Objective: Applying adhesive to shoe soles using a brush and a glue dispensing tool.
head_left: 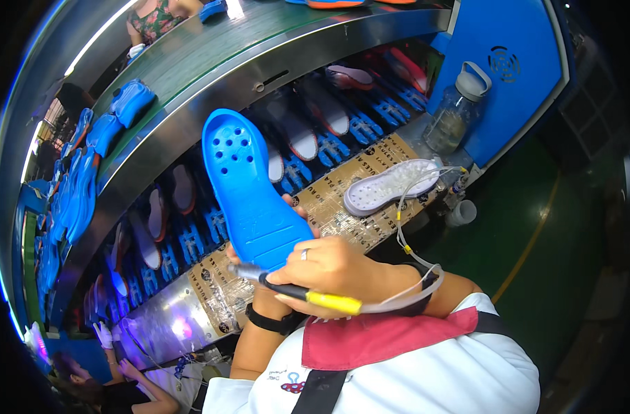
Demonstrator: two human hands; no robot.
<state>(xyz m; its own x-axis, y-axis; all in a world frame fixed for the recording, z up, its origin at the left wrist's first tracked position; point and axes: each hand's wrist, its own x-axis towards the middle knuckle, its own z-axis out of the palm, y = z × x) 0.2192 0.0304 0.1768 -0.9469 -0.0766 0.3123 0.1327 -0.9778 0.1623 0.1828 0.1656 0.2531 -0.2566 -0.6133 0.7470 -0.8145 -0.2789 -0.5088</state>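
Observation:
A bright blue shoe sole (249, 186) is held up in front of me, its heel with several round holes pointing away. My left hand (265, 298) is closed around it from beneath; most of that hand is hidden behind the sole. My right hand (339, 265) grips a pen-shaped tool (308, 293) with a metal tip and a black and yellow handle. A clear hose (397, 300) runs from the tool's end. The right fingers are beside the sole's near end. On the ledge to the right lies a white sole (373, 194) heaped with white bits.
Brown printed tape (370, 162) covers the ledge. Beyond it, a rack (287, 114) holds shoes and soles under a green conveyor belt (211, 52). Blue soles (101, 134) line the left. A clear bottle (449, 121) and white cup (461, 212) stand right. A co-worker (101, 379) sits lower left.

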